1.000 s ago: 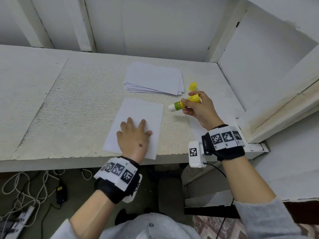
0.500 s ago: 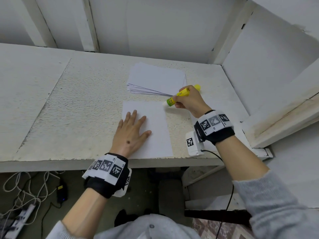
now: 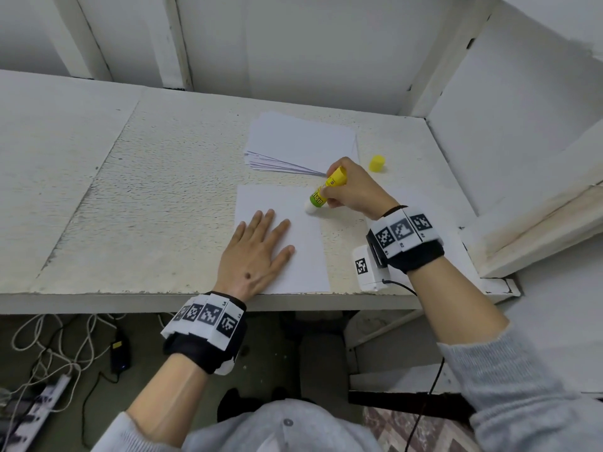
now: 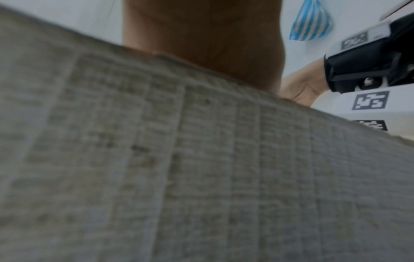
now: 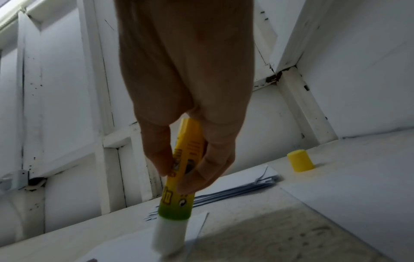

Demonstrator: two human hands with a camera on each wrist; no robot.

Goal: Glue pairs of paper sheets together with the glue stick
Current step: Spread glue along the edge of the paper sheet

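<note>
Single sheet flat on the table, at its near edge. Left hand flat on the sheet's left half, fingers pointing far. Right hand over the sheet's far right corner, gripping the glue stick, tilted, its tip down on the sheet. Stack of sheets just beyond the single sheet, apart from it. Cap upright on the table, just right of the stack. Another sheet flat to the right, partly under the right wrist. Walls behind and to the right.
</note>
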